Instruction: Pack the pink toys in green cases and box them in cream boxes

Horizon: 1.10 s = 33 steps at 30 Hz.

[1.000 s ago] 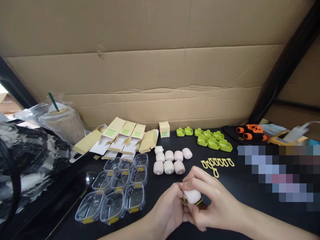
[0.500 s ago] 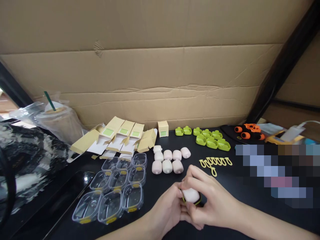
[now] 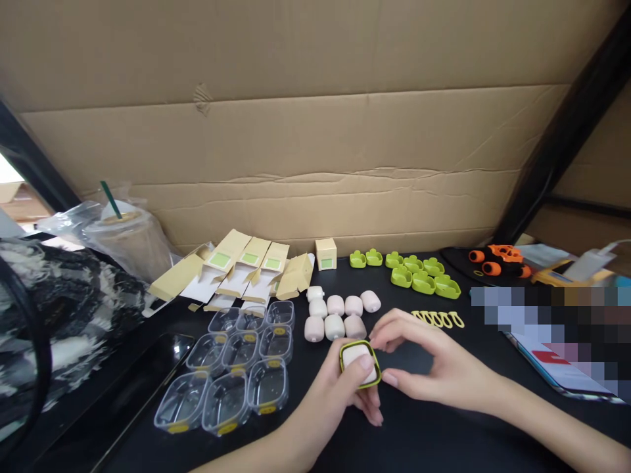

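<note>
The pink case in its green shell [image 3: 359, 363] sits above the black table [image 3: 444, 433], just in front of the loose pink cases. The left hand [image 3: 340, 394] is curled around it from below, thumb pressed on the pale top face and fingers folded under the green rim. The right hand [image 3: 424, 368] is half open beside it — its thumb tip close to or just touching the shell's right edge, the other fingers spread above and holding nothing; whether it truly touches cannot be told.

Just behind lie the pink cases [image 3: 340, 315] in two short rows, and to their right a row of yellow loops [image 3: 438, 319]. Farther back stand the green shells [image 3: 419, 272] in a loose cluster. To the left are the clear plastic trays [image 3: 236, 368] set edge to edge, and behind them the flattened kraft boxes [image 3: 236, 269] with one folded small box [image 3: 325, 253]. An iced drink cup [image 3: 125, 240] in a bag stands at far left before the cardboard wall [image 3: 315, 131].

The grip looks to be one-handed, so the likely slip is the piece squirting out from under the thumb if it presses off-centre — it could land among the pink cases and scatter them. A shell seated unevenly could also spring off one corner, since the soft rim seems only stretched on.
</note>
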### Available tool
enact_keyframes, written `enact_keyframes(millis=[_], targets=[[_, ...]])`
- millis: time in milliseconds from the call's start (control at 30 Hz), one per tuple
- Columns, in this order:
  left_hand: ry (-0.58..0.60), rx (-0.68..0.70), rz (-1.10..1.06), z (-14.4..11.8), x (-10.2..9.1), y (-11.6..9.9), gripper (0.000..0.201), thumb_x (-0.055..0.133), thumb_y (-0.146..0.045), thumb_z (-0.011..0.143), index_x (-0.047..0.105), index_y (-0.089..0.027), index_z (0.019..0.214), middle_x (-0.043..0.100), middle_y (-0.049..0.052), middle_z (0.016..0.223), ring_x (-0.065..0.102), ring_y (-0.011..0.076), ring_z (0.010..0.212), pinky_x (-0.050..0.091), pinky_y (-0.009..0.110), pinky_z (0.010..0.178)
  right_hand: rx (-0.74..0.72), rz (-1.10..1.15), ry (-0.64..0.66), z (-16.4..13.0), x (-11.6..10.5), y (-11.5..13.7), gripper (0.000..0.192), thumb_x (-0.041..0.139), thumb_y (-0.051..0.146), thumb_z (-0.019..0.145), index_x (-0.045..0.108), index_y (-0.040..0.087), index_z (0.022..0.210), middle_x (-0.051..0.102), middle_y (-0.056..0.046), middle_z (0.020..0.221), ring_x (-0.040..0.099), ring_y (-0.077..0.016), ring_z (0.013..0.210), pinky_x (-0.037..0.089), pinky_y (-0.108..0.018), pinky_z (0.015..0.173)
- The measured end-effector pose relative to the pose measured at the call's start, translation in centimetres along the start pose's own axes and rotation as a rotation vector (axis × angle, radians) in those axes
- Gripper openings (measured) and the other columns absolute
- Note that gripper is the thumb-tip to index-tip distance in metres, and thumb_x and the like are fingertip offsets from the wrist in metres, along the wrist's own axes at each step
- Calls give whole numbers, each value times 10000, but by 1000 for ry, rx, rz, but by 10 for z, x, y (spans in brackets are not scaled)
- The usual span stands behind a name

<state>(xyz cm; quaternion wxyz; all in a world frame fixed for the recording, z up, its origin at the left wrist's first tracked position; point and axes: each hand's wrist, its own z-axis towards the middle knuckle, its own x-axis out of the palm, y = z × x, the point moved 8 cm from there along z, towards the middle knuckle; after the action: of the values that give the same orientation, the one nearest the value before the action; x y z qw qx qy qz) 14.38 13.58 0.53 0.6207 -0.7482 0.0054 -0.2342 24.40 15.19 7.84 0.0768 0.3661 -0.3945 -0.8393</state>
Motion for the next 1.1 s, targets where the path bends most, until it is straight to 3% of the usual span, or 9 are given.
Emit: enact_keyframes(millis=[167, 400, 500, 600, 667, 767, 933, 1000, 1100], targets=[[-15, 129, 204, -9, 2, -19, 347, 576, -449, 839, 482, -155, 997, 507, -49, 679, 498, 80, 573, 454, 247, 615, -28, -53, -21, -1, 0, -2, 206, 640, 126, 802, 555, 226, 962, 612, -18, 917, 581, -144, 814, 502, -267, 728], [-4, 166, 351, -11, -2, -15, 331, 618, -333, 835, 469, -215, 1106, 508, -4, 920, 477, 101, 713, 443, 251, 642, -86, -99, -58, -4, 0, -2, 296, 604, 43, 742, 519, 251, 934, 605, 14, 874, 588, -132, 786, 498, -248, 720], [38, 168, 305, -11, 0, -11, 368, 611, -354, 840, 454, -213, 1141, 499, -5, 902, 480, 96, 694, 450, 259, 638, -68, -77, -17, -4, 3, -1, 517, 653, 62, 699, 474, 269, 1137, 586, -24, 1068, 586, -175, 971, 493, -291, 852], [96, 161, 298, -14, 5, -8, 472, 620, -381, 833, 404, -210, 1215, 495, -8, 877, 501, 94, 678, 459, 275, 651, -27, -60, 84, -6, 13, -5, 672, 719, 122, 690, 412, 277, 1267, 484, -73, 1304, 477, -238, 1220, 413, -363, 1009], [103, 133, 293, -14, 5, -7, 531, 628, -402, 824, 361, -205, 1238, 503, -2, 884, 523, 97, 678, 469, 290, 663, 12, -14, 110, -7, 19, -11, 559, 725, 154, 718, 471, 275, 1201, 474, -76, 1330, 450, -245, 1261, 392, -379, 1029], [105, 89, 246, -12, 8, -9, 597, 650, -446, 790, 321, -193, 1220, 525, -1, 849, 540, 106, 660, 479, 286, 628, 72, 135, 31, -7, 18, -18, 462, 751, 180, 703, 519, 253, 1095, 482, -87, 1332, 452, -263, 1266, 386, -404, 1032], [63, 76, 266, -8, 12, -24, 598, 580, -517, 800, 337, -167, 1221, 545, -25, 722, 513, 97, 551, 434, 250, 545, 174, 405, -35, -1, 16, -22, 450, 680, 308, 805, 467, 237, 1195, 577, -104, 1210, 588, -235, 1102, 449, -409, 953], [66, 47, 367, -11, 13, -29, 568, 527, -511, 828, 365, -162, 1245, 543, -20, 730, 511, 102, 551, 427, 254, 545, 170, 464, -51, 1, 15, -21, 451, 694, 370, 786, 478, 233, 1158, 594, -90, 1153, 589, -235, 1084, 450, -401, 939], [132, 4, 712, -23, 13, -40, 535, 604, -423, 800, 436, -200, 1256, 582, 21, 886, 554, 134, 690, 444, 269, 636, 182, 449, -166, 1, 7, -28, 400, 722, 415, 730, 469, 234, 981, 586, -63, 1075, 597, -223, 989, 480, -368, 843]])
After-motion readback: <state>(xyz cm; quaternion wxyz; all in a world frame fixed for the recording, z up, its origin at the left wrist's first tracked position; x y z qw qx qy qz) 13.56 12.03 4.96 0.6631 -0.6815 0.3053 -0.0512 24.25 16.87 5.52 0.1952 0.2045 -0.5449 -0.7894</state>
